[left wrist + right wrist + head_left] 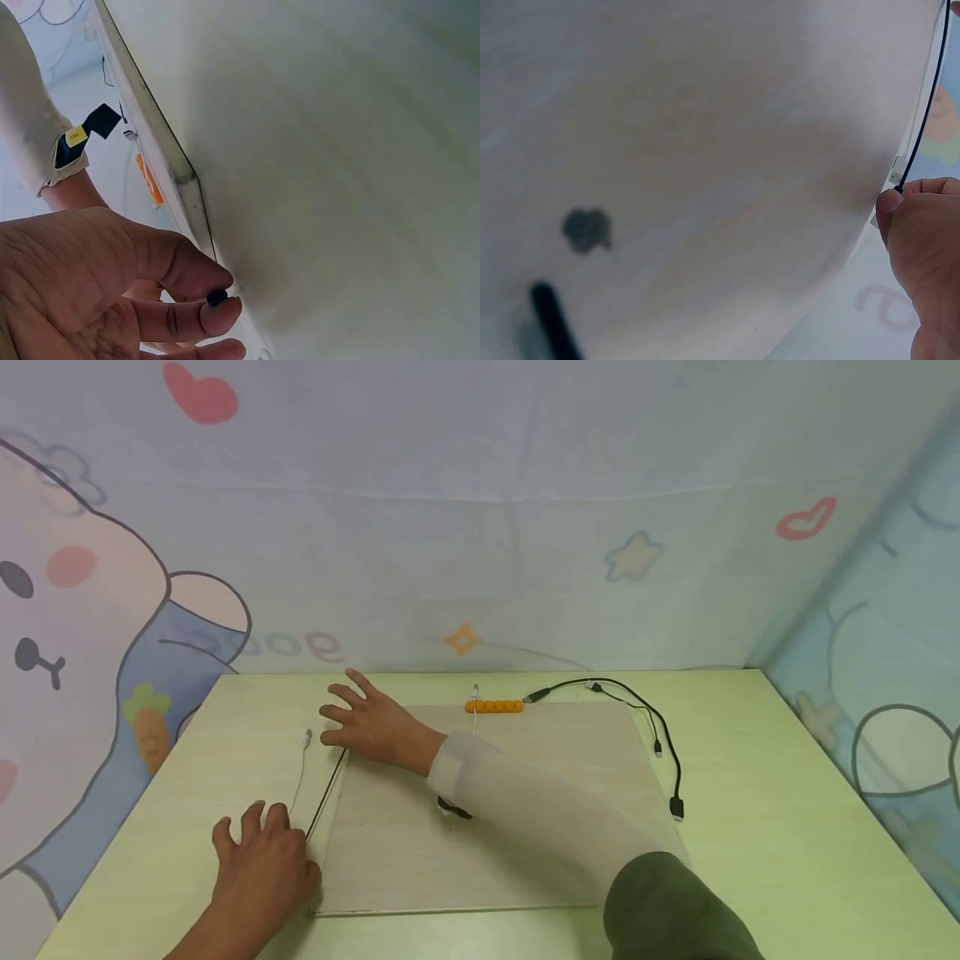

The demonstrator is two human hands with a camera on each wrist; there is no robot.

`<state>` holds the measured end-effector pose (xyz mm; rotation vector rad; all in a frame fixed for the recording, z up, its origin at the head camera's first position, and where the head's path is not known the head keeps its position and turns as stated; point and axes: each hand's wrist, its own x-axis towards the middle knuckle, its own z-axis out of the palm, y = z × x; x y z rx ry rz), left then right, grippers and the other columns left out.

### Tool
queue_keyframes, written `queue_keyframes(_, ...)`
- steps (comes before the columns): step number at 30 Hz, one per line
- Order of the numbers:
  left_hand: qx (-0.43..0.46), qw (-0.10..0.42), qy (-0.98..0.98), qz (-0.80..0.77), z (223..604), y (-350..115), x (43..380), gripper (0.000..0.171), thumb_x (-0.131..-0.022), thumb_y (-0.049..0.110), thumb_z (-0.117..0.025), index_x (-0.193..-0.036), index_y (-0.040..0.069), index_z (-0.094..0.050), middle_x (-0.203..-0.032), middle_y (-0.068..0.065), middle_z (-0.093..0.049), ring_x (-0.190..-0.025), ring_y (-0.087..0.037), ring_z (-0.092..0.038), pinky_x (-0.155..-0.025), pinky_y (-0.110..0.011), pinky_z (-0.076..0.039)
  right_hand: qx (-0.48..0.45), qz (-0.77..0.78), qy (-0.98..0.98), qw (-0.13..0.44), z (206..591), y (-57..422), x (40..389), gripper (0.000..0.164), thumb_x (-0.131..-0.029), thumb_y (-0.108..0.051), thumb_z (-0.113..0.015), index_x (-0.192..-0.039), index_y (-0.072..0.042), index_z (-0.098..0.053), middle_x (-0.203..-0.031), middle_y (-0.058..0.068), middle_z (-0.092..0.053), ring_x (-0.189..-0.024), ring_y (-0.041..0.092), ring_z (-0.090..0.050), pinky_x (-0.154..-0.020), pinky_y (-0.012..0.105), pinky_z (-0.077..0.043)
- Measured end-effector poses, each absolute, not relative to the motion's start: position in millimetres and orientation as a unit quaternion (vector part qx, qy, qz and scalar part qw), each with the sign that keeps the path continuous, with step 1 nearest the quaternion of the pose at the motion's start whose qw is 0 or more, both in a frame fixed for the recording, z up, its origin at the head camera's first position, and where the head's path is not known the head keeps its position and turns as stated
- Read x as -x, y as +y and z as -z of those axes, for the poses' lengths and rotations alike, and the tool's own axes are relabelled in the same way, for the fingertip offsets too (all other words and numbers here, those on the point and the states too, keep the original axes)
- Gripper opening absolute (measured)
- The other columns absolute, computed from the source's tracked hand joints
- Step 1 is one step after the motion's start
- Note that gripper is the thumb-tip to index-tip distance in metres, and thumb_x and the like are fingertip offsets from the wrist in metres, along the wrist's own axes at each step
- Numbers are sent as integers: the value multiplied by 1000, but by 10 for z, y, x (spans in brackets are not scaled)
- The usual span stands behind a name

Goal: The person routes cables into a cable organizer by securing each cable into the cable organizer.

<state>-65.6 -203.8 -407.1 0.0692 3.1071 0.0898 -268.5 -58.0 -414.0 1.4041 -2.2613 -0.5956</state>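
A thin black cable [327, 793] stretches between the two hands along the left edge of a pale board [405, 868]. My left hand [262, 864], at the board's near left corner, pinches one end; a small black tip [217, 297] shows between thumb and forefinger. With thumb and fingertip, my right hand [378, 727] pinches the other end near the board's far left corner, where a black cable end [899, 189] sticks out. Left of the black cable lies a white cable [300, 772] with a plug [307, 737], its lower end hidden behind the left hand.
At the board's back edge sits an orange cable holder [510, 707] with a white cable [475, 693] across it. A thick black cable [667, 735] curves along the right side, a thinner black cable [630, 702] inside its curve. Behind the table [780, 860] hangs a printed cloth [525, 568].
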Motion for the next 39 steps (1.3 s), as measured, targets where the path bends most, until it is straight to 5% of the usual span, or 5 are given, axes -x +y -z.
queue_keyframes(25,-38,30,997,-59,3962,-1806,675,10,-88,14,-74,-80,9,-74,-113,-13,-64,-147,-60,-48,-113,-91,-27,-503,218,-805,225,4099,-399,2665,30,-122,-30,-50,-138,-49,-67,-165,-15,-56,-169,27,-38,-141,60,-23)
queue_keyframes(39,-44,5,997,-59,3991,-1641,696,13,-87,16,-78,-83,4,-77,-112,-16,-66,-142,-57,-52,-111,-89,-31,-503,225,-801,235,4117,-246,2701,29,-122,-32,-50,-137,-49,-67,-165,-14,-56,-166,25,-41,-141,58,-25)
